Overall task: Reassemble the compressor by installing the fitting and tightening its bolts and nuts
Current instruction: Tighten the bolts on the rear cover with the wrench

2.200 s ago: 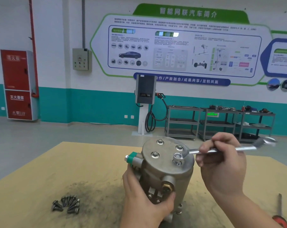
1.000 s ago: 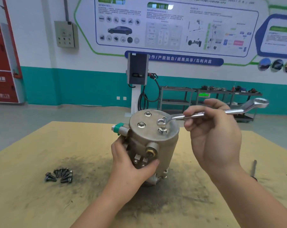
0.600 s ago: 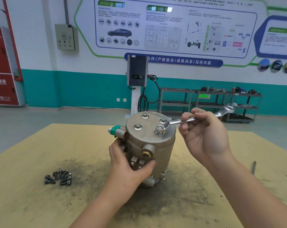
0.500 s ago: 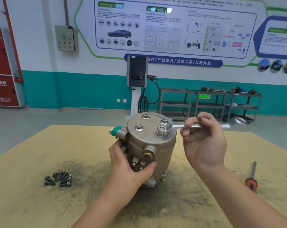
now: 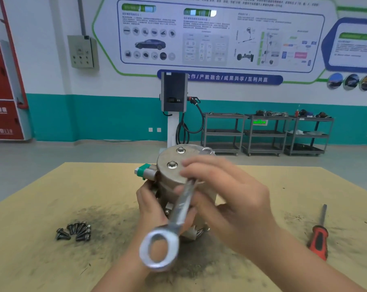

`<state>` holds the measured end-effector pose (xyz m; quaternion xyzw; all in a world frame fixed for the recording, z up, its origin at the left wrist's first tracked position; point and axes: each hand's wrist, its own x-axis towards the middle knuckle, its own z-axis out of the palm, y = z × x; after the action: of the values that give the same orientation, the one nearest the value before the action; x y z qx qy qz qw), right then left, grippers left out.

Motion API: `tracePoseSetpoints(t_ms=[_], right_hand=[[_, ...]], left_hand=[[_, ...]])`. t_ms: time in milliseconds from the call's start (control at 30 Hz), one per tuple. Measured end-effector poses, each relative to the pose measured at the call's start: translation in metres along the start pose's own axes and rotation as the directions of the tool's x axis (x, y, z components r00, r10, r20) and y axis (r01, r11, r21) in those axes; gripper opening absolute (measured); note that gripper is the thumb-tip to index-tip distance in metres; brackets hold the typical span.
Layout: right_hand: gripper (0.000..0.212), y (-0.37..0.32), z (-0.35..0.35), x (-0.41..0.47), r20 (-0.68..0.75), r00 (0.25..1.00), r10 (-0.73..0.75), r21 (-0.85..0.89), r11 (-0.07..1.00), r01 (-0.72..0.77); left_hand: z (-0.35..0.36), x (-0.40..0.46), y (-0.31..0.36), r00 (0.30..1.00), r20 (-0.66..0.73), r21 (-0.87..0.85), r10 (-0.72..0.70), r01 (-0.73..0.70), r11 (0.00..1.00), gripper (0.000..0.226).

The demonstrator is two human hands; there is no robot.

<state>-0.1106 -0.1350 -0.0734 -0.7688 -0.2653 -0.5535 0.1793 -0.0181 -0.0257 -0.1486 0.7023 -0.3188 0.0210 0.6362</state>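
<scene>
Compressor, mid-tightening: my left hand grips its body, my right hand clasps the wrench; spare bolts unfitted near the worktop's left edge.

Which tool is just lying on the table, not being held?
The red-handled screwdriver, lying alone at the table's right side. The silver wrench is gripped by the right hand over the compressor.

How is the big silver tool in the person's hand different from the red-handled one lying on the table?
The wrench is all bare metal with a ring end; the screwdriver has a red and black handle and a thin dark shaft. The wrench is gripped by the right hand over the compressor; the screwdriver lies untouched on the table. Both are long hand tools.
</scene>
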Motion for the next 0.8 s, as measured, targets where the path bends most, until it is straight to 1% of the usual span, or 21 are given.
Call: tracePoseSetpoints(t_ms=[33, 67, 100, 133, 167, 200, 233, 267, 300, 333, 400, 467, 533, 600, 633, 667, 700, 733, 767, 800], right_hand=[[0.015, 0.003, -0.006, 0.004, -0.01, 1.0, 0.024, 0.048, 0.999, -0.023], [0.014, 0.005, -0.01, 0.008, -0.055, 0.994, 0.092, 0.127, 0.988, -0.085], [0.015, 0.007, -0.012, 0.009, -0.139, 0.97, 0.2, 0.255, 0.954, -0.16], [0.016, 0.007, -0.014, 0.01, -0.222, 0.917, 0.332, 0.418, 0.882, -0.219], [0.016, 0.008, -0.016, 0.01, -0.257, 0.841, 0.476, 0.584, 0.77, -0.258], [0.015, 0.011, -0.018, 0.011, -0.235, 0.763, 0.602, 0.717, 0.638, -0.282], [0.015, 0.013, -0.019, 0.011, -0.181, 0.694, 0.697, 0.806, 0.509, -0.301], [0.015, 0.019, -0.02, 0.012, -0.118, 0.64, 0.759, 0.858, 0.402, -0.319], [0.015, 0.024, -0.021, 0.012, -0.065, 0.6, 0.797, 0.886, 0.323, -0.332], [0.017, 0.028, -0.02, 0.013, -0.024, 0.569, 0.822, 0.899, 0.267, -0.348], [0.02, 0.034, -0.016, 0.011, 0.034, 0.527, 0.849, 0.914, 0.188, -0.36], [0.02, 0.037, -0.012, 0.009, 0.076, 0.513, 0.855, 0.918, 0.141, -0.372], [0.017, 0.042, -0.013, 0.008, 0.124, 0.516, 0.847, 0.917, 0.102, -0.386], [0.012, 0.048, -0.017, 0.009, 0.193, 0.499, 0.845, 0.917, 0.025, -0.398], [0.012, 0.049, -0.017, 0.007, 0.222, 0.478, 0.85, 0.92, -0.02, -0.392], [0.012, 0.052, -0.016, 0.005, 0.223, 0.464, 0.858, 0.924, -0.034, -0.381], [0.01, 0.053, -0.013, 0.002, 0.183, 0.463, 0.867, 0.934, -0.006, -0.358], [0.012, 0.052, -0.01, -0.003, 0.099, 0.492, 0.865, 0.945, 0.073, -0.319], [0.019, 0.05, -0.007, -0.01, -0.02, 0.546, 0.837, 0.937, 0.206, -0.282], [0.026, 0.048, -0.004, -0.017, -0.152, 0.636, 0.757, 0.884, 0.392, -0.256]], left_hand=[[0.0, 0.002, -0.002, 1.0, -0.015, -0.055, -0.006, 0.005, 0.998, 0.11], [0.0, 0.0, -0.003, 0.999, -0.039, -0.058, 0.007, -0.01, 0.998, 0.102], [0.002, 0.001, -0.004, 0.997, -0.066, -0.001, 0.036, -0.036, 0.999, 0.09], [0.002, 0.001, -0.006, 0.996, -0.072, 0.034, 0.05, -0.048, 0.998, 0.081], [0.003, 0.0, -0.009, 0.994, -0.09, 0.05, 0.06, -0.056, 0.997, 0.076], [0.002, 0.001, -0.011, 0.995, -0.089, 0.042, 0.054, -0.05, 0.998, 0.075], [0.002, 0.002, -0.01, 0.995, -0.088, 0.039, 0.035, -0.032, 0.999, 0.074], [0.002, 0.002, -0.011, 0.995, -0.093, 0.045, 0.042, -0.038, 0.998, 0.075], [0.002, 0.003, -0.012, 0.994, -0.094, 0.055, 0.046, -0.041, 0.998, 0.075], [0.002, 0.004, -0.015, 0.994, -0.096, 0.06, 0.054, -0.048, 0.997, 0.076], [0.002, 0.004, -0.016, 0.993, -0.1, 0.054, 0.06, -0.055, 0.997, 0.077], [0.002, 0.004, -0.017, 0.993, -0.104, 0.052, 0.06, -0.054, 0.997, 0.078], [0.002, 0.003, -0.017, 0.993, -0.104, 0.042, 0.059, -0.054, 0.998, 0.077], [0.002, 0.003, -0.017, 0.992, -0.112, 0.051, 0.066, -0.06, 0.997, 0.077], [0.002, 0.002, -0.016, 0.992, -0.11, 0.057, 0.067, -0.061, 0.997, 0.076], [0.002, 0.002, -0.016, 0.991, -0.111, 0.062, 0.076, -0.07, 0.996, 0.075], [0.002, 0.002, -0.016, 0.991, -0.111, 0.071, 0.076, -0.068, 0.995, 0.074], [0.003, 0.003, -0.018, 0.99, -0.119, 0.073, 0.08, -0.071, 0.995, 0.074], [0.004, 0.003, -0.018, 0.989, -0.126, 0.08, 0.076, -0.066, 0.995, 0.074], [0.006, 0.003, -0.018, 0.984, -0.143, 0.092, 0.104, -0.092, 0.992, 0.075]])
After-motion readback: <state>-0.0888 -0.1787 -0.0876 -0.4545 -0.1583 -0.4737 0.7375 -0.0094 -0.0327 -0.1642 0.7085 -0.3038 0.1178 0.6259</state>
